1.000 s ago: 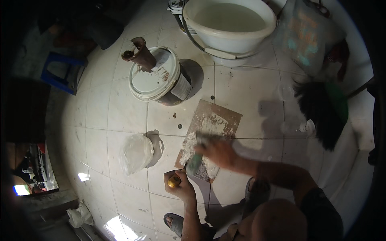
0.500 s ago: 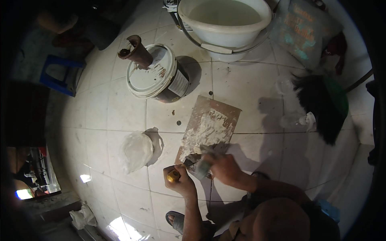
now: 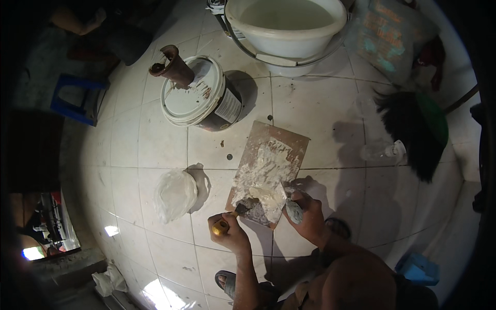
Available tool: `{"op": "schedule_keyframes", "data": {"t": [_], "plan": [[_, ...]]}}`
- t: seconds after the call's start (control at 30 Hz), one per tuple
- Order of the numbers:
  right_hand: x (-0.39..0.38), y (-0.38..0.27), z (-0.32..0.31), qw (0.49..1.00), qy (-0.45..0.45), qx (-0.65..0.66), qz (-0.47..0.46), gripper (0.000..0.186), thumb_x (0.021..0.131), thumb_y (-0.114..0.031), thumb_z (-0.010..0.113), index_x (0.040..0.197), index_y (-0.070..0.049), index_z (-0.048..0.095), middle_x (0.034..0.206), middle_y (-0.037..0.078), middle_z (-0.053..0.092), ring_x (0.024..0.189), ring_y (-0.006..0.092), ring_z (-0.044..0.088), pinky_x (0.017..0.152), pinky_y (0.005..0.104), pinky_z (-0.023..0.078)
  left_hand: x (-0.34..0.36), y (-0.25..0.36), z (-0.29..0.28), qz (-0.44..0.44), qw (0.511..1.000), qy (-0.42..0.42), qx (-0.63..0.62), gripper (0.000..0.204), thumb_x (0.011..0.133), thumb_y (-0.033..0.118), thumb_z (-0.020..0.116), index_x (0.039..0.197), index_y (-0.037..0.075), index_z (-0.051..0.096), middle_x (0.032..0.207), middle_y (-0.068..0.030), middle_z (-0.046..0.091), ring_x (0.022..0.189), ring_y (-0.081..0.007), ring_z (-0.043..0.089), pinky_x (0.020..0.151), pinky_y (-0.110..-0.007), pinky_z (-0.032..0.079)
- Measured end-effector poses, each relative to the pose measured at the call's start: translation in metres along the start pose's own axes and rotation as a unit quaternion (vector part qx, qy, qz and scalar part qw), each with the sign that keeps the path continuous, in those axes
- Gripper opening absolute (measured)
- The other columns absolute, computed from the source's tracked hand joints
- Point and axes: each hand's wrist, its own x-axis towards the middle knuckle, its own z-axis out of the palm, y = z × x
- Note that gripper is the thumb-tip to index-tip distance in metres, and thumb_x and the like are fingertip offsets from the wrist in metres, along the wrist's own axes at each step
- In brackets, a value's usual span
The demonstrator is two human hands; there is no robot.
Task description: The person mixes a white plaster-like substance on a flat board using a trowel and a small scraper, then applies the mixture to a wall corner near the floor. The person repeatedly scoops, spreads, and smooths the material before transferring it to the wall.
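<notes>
My left hand (image 3: 227, 231) is closed on a yellow-handled scraper (image 3: 220, 226), whose dark blade rests at the lower left of a brown board (image 3: 294, 140). My right hand (image 3: 308, 214) grips a second scraper (image 3: 293, 210), its pale, smeared blade on the board's lower right. Off-white paste (image 3: 266, 163) covers much of the board, with a thicker creamy lump between the two blades and greyer material near the bottom edge. A crumpled translucent plastic bag (image 3: 174, 196) lies left of the board, on the tiled floor (image 3: 155, 139).
Behind are a lidded bucket (image 3: 190, 95) bearing a brown tube, a white water tub (image 3: 237, 15) and a bag (image 3: 387, 36). At right are a broom (image 3: 413, 129), clear bottle (image 3: 377, 151) and blue box (image 3: 417, 268). At left are a blue stool (image 3: 77, 98) and another person (image 3: 82, 23).
My right hand's tool has moved down and rightward, and its blade now shows at the creamy lump. My left hand has barely moved. The view has shifted slightly, bringing the blue box into sight.
</notes>
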Motion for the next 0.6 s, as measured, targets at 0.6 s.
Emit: {"op": "schedule_keyframes", "data": {"t": [0.6], "plan": [[0.039,0.007,-0.007,0.925,-0.335,0.047,-0.174,0.027,0.093,-0.017,0.066,0.118,-0.010,0.060,0.092,0.017,0.070,0.082,0.0386,0.070,0.068,0.0451,0.057,0.025,-0.007,-0.012,-0.028,0.998,-0.048,-0.010,0.014,0.093,0.005,0.061,0.082,-0.002,0.057,0.071,-0.0066,0.061,0.065,-0.0132,0.054,0.062,-0.029,0.045]]}}
